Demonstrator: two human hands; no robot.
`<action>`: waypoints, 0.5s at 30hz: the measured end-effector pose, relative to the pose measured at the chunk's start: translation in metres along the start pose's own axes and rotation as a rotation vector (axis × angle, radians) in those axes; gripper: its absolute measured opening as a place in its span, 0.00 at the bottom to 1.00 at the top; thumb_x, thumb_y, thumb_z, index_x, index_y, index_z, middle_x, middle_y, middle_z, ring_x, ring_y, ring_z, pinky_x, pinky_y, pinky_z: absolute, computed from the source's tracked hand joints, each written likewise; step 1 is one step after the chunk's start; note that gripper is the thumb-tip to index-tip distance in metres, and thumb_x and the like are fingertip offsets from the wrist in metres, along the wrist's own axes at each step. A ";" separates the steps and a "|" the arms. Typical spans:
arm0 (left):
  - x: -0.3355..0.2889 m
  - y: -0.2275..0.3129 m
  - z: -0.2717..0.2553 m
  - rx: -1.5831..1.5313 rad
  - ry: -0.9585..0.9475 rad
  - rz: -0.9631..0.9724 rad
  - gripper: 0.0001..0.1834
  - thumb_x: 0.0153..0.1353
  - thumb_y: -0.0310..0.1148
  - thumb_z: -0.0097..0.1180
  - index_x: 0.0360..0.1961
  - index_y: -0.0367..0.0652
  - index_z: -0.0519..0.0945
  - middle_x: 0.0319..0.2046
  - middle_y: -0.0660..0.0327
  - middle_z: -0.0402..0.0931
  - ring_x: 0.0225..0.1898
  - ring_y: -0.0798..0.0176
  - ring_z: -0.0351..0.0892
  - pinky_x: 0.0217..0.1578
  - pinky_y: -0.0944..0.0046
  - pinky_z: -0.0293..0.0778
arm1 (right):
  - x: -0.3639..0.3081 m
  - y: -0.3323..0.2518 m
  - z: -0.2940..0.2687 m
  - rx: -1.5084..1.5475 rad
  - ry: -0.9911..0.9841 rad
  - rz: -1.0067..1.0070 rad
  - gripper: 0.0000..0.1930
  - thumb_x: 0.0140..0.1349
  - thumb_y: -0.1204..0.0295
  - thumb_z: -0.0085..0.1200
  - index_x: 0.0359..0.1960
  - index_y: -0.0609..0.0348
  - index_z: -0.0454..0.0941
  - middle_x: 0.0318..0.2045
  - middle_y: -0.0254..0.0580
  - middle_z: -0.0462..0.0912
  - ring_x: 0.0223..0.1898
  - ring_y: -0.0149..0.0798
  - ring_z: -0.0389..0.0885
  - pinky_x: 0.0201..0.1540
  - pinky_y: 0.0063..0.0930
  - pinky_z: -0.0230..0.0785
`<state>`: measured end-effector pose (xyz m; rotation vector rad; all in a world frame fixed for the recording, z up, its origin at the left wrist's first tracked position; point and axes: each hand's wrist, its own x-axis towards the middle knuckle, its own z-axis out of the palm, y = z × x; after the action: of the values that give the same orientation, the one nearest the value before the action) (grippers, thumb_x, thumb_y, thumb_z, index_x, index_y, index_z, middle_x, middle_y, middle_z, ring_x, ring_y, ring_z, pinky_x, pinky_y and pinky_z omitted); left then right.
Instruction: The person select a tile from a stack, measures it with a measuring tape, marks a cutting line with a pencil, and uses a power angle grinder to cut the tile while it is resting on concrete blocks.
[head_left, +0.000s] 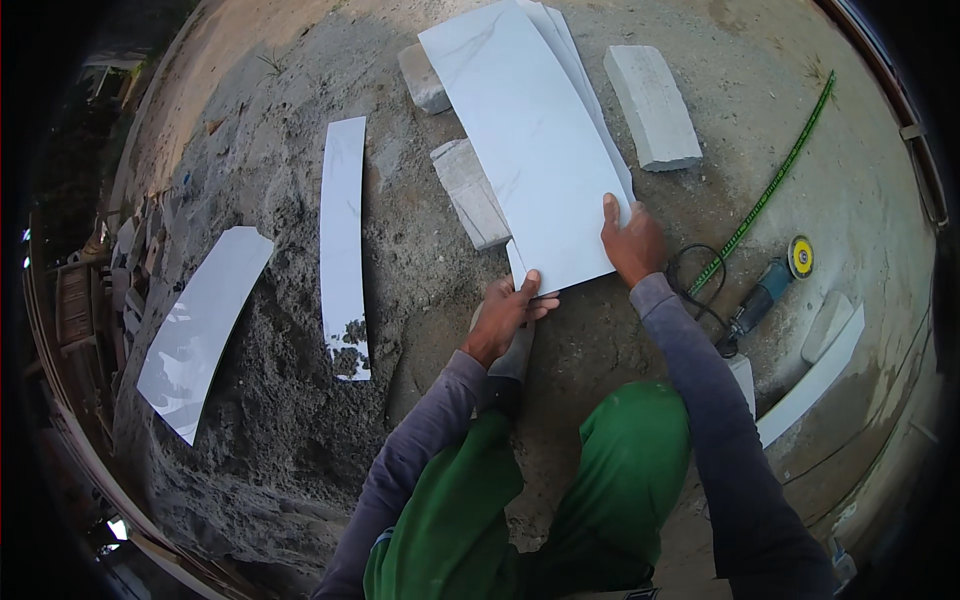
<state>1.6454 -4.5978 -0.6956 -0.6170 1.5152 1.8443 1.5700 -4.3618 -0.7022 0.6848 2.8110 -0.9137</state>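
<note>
While the left hand seemingly grips the white tile at its corner, the right hand presses flat, fingers extended.

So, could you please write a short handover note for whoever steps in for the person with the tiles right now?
Left hand: grips the near corner of the large white rectangular tile.
Right hand: pressed flat on that tile's near right edge.
The tile lies on top of at least one other white tile, both propped on grey concrete blocks.
Two cut white tile strips lie on the sand to the left.
The blue angle grinder lies on the ground, right, untouched.
Done: two strips lie cut. Left: the top tile is whole.
</note>
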 end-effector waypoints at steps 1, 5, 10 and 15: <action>-0.001 -0.001 -0.004 0.019 -0.011 0.007 0.26 0.80 0.51 0.57 0.57 0.34 0.80 0.47 0.58 0.86 0.44 0.65 0.90 0.40 0.69 0.84 | 0.000 -0.003 0.001 0.001 0.011 -0.001 0.34 0.75 0.43 0.51 0.46 0.71 0.85 0.38 0.72 0.88 0.45 0.72 0.88 0.50 0.61 0.79; -0.002 0.007 -0.015 0.013 0.092 0.029 0.28 0.80 0.52 0.57 0.58 0.33 0.80 0.46 0.56 0.87 0.43 0.64 0.90 0.40 0.68 0.84 | -0.001 -0.013 0.009 0.033 -0.008 -0.025 0.34 0.76 0.43 0.51 0.45 0.73 0.84 0.38 0.73 0.88 0.44 0.72 0.88 0.50 0.61 0.79; -0.017 0.040 -0.050 0.341 0.208 0.024 0.28 0.76 0.51 0.61 0.55 0.30 0.83 0.42 0.51 0.90 0.41 0.61 0.91 0.42 0.65 0.84 | 0.009 -0.002 -0.007 0.026 -0.029 -0.073 0.34 0.75 0.44 0.52 0.48 0.73 0.84 0.39 0.67 0.89 0.43 0.66 0.89 0.48 0.54 0.79; -0.021 0.083 -0.204 1.025 1.155 0.406 0.25 0.67 0.45 0.67 0.56 0.36 0.84 0.49 0.45 0.89 0.52 0.43 0.89 0.54 0.49 0.80 | -0.013 0.017 -0.076 0.332 -0.041 -0.117 0.20 0.75 0.58 0.61 0.52 0.68 0.84 0.36 0.42 0.88 0.36 0.31 0.84 0.40 0.31 0.76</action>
<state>1.5871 -4.8095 -0.6692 -0.9075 3.1461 0.5464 1.5920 -4.3105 -0.6461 0.5307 2.7131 -1.4187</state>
